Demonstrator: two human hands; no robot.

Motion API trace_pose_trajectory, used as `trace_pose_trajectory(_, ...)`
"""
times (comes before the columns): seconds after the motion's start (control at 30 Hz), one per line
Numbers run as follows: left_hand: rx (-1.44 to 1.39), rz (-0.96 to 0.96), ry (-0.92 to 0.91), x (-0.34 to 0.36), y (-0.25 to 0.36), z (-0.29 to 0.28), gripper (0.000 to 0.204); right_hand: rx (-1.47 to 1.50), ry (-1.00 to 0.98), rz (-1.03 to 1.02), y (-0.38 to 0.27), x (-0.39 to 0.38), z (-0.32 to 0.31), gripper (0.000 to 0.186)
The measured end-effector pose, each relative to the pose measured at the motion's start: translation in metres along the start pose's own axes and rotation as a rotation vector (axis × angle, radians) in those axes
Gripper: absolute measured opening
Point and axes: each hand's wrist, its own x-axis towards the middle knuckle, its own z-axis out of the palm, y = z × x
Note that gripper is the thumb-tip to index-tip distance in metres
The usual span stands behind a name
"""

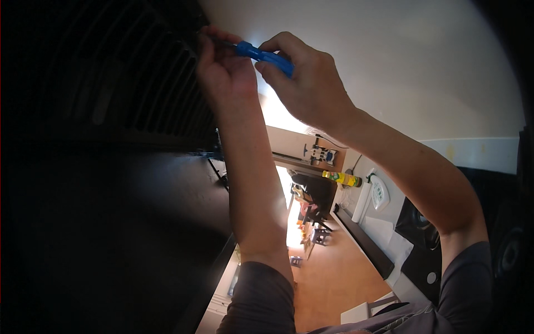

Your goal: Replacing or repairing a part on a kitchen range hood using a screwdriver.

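My right hand point(314, 80) is closed around the blue handle of a screwdriver point(248, 50), high in the view. The handle slopes down to the right and its thin shaft runs left toward a dark slatted panel point(100, 83). Beside the panel's edge, my left hand point(228, 75) is raised, with its thumb and fingers curled together around the end of the shaft. The screwdriver's tip is hidden among those fingers and in shadow, so what it touches cannot be made out.
A pale smooth surface point(400, 67) spans the upper right. Lower down, a bottle with a yellow label point(342, 178) and a white-and-green bottle point(379, 192) are by a black hob point(411, 222). Wooden floor point(334, 273) shows between my arms, with a small stool point(320, 236).
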Motion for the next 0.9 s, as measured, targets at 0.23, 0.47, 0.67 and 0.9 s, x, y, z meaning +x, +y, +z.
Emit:
trace_pose_trajectory(0.23,0.051,0.080,-0.031,-0.001,-0.001,-0.001,0.018,-0.033,-0.027,-0.035,0.007,0.006,-0.005,0.019)
trace_pose_trajectory(0.47,0.154,0.185,-0.075,-0.007,-0.001,0.005,0.017,-0.031,-0.064,-0.018,0.002,0.008,-0.008,0.019)
trace_pose_trajectory(0.67,0.183,0.212,-0.079,-0.009,0.004,0.006,0.015,-0.018,-0.097,0.016,-0.001,0.009,-0.007,0.020)
trace_pose_trajectory(0.9,0.229,0.204,-0.090,-0.007,0.012,0.001,0.015,0.005,-0.136,0.101,-0.009,0.011,-0.006,0.021)
